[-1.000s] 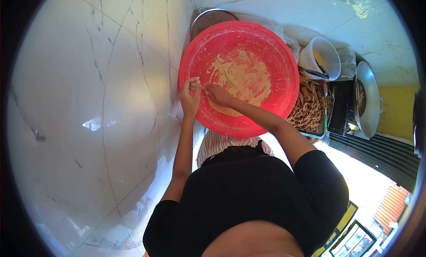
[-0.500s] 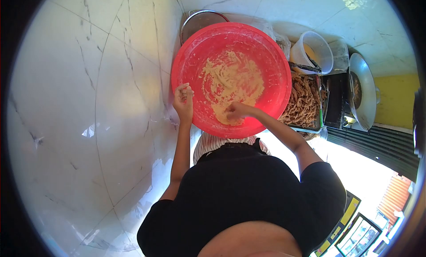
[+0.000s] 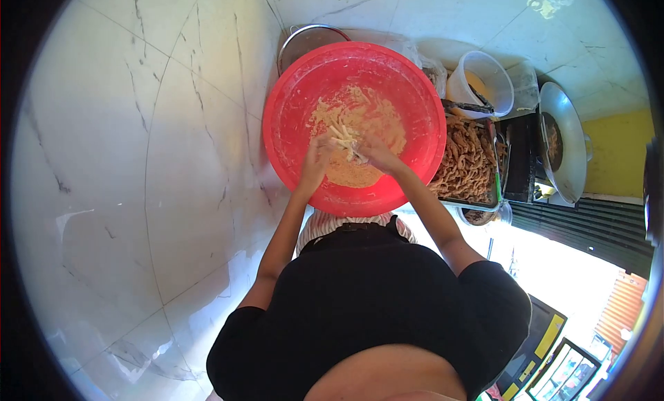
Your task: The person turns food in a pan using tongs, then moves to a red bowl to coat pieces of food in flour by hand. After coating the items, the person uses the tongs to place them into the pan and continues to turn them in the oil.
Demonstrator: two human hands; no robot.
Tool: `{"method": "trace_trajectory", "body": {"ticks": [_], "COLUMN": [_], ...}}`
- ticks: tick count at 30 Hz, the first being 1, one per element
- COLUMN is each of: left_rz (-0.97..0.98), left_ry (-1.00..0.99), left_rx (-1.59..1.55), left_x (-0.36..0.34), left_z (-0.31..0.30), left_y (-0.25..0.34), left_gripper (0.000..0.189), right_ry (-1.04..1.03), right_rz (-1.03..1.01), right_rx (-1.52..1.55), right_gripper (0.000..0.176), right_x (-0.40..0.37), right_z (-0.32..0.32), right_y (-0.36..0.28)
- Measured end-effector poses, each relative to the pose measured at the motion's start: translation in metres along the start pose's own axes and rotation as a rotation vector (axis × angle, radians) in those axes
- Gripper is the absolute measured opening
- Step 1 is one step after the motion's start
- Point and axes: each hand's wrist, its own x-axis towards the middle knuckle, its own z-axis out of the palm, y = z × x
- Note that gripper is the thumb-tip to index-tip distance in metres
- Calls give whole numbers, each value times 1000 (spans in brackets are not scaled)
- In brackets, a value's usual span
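A wide red plastic basin (image 3: 425, 117) holds a layer of yellowish flour (image 3: 377, 121). Inside it, above the flour, is a bunch of pale, flour-coated strips (image 3: 344, 137) gathered between my two hands. My left hand (image 3: 318, 157) is closed at the left side of the bunch, its fingers somewhat blurred. From the right, my right hand (image 3: 377, 153) grips the other side with bent fingers. What the strips are made of cannot be made out under the coating.
Right of the basin is a tray of brown fried strips (image 3: 465, 162). Behind it stands a translucent bucket (image 3: 494, 79) with yellowish contents. A large metal wok (image 3: 570, 152) sits farther right. A metal-rimmed container (image 3: 294, 44) is behind the basin, and a marbled wall (image 3: 138, 159) rises on the left.
My left hand has come from the basin's left rim in to the middle. My right hand has risen from the flour near the front, and pale strips now show between both hands.
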Motion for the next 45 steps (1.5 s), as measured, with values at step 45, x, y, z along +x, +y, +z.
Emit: {"method": "trace_trajectory", "body": {"ticks": [45], "left_rz": [-312], "left_ry": [-347], "left_rx": [-567], "left_x": [72], "left_z": [35], "left_y": [39], "left_gripper": [43], "right_ry": [332], "right_rz": [-100], "right_rx": [83], "right_gripper": [35], "right_x": [-39], "right_z": [11], "right_y": [10]}}
